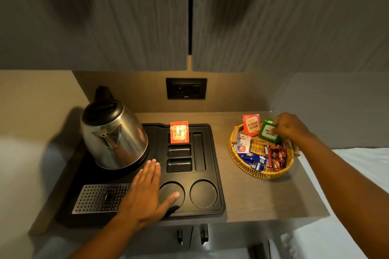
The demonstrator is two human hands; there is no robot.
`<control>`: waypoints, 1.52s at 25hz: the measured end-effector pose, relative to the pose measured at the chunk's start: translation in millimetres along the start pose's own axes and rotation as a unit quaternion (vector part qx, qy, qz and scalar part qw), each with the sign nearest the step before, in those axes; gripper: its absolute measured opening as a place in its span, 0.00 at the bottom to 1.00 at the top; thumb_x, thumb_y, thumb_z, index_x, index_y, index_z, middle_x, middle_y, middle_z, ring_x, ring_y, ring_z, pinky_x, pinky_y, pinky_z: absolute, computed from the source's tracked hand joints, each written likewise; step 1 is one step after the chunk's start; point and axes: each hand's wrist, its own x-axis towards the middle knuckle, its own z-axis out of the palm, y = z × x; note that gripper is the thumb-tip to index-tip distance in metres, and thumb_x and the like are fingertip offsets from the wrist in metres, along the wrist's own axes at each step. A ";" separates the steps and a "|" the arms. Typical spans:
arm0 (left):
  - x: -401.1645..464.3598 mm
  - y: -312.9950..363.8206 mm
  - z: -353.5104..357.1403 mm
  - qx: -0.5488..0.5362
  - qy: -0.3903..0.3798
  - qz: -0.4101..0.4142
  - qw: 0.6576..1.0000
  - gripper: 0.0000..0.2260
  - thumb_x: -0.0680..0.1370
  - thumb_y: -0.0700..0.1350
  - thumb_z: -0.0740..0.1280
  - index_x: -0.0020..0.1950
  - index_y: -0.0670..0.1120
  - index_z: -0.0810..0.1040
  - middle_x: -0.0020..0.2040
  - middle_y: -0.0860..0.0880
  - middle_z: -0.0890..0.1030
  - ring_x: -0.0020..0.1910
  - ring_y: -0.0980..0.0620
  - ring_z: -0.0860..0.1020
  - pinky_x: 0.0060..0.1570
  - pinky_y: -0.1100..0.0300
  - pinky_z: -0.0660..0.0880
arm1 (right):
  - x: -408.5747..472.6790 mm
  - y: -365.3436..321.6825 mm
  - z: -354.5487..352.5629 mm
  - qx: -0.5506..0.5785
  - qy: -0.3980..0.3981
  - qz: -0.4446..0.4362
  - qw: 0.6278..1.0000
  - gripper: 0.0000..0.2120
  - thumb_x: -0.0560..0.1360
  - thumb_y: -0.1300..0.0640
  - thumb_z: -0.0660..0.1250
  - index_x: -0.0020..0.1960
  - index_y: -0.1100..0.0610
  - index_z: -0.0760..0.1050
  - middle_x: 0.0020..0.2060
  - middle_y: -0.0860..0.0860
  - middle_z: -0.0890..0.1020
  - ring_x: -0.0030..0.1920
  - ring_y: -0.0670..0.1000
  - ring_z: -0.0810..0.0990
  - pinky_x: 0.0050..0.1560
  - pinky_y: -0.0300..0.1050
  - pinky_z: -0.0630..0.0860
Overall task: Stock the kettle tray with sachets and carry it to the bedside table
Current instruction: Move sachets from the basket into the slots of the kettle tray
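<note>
1. A black moulded plastic kettle tray (212,174) lies on the left half of a grey-brown wood-grain counter (252,195), its front rim close to the counter's front edge.
2. A shiny stainless-steel electric kettle with a black lid (113,136) stands on the tray's back-left area; a perforated metal drip grille (99,197) fills the tray's front-left corner.
3. An orange-red tea sachet printed "Classic Assam" (179,132) stands upright in the rearmost of three small rectangular slots near the tray's back edge. The two slots in front of it hold nothing, as do the long narrow slot to their right and the two round cup wells at the front right.
4. The left hand (147,191) lies flat and spread on the tray, palm down, fingers pointing toward the kettle's base, thumb reaching into the nearer round well. It grips nothing.
5. A round woven yellow wicker basket (242,162) sits near the counter's back-right corner, well apart from the tray.
6. In the basket: a second orange-red "Classic Assam" sachet (251,125) propped at the back rim, a white sachet with a red apple mark (242,145) at the left, blue sachets (252,160) at the front, dark red sachets (277,156) at the right.
7. The right hand (291,127) reaches over the basket's back-right rim, fingertips pinched on the upper corner of a green sachet (268,132), which tilts inside the basket.
</note>
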 end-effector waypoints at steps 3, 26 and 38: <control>-0.7 0.6 -1.1 0.004 0.002 0.005 1.000 0.50 0.68 0.79 0.35 0.78 0.45 0.34 0.79 0.46 0.34 0.76 0.50 0.32 0.76 0.52 0.38 | -9.9 -27.3 -31.1 0.033 0.023 -0.053 0.998 0.04 0.72 0.59 0.73 0.47 0.56 0.82 0.44 0.55 0.85 0.35 0.44 0.76 0.32 0.40 0.70; 4.8 -4.7 11.5 -0.025 0.033 0.008 0.999 0.49 0.70 0.79 0.38 0.79 0.46 0.35 0.79 0.47 0.35 0.76 0.51 0.32 0.76 0.51 0.39 | -26.9 -99.9 61.5 0.120 0.081 -0.057 0.988 0.23 0.71 0.59 0.74 0.65 0.53 0.74 0.59 0.55 0.80 0.52 0.55 0.80 0.45 0.44 0.74; 2.6 -3.4 8.1 -0.027 0.034 0.013 0.999 0.50 0.71 0.79 0.39 0.79 0.44 0.37 0.80 0.46 0.37 0.77 0.50 0.34 0.76 0.49 0.40 | -43.1 -61.3 34.1 0.034 -0.027 -0.016 0.999 0.10 0.72 0.59 0.72 0.35 0.47 0.78 0.42 0.54 0.83 0.42 0.54 0.79 0.44 0.49 0.77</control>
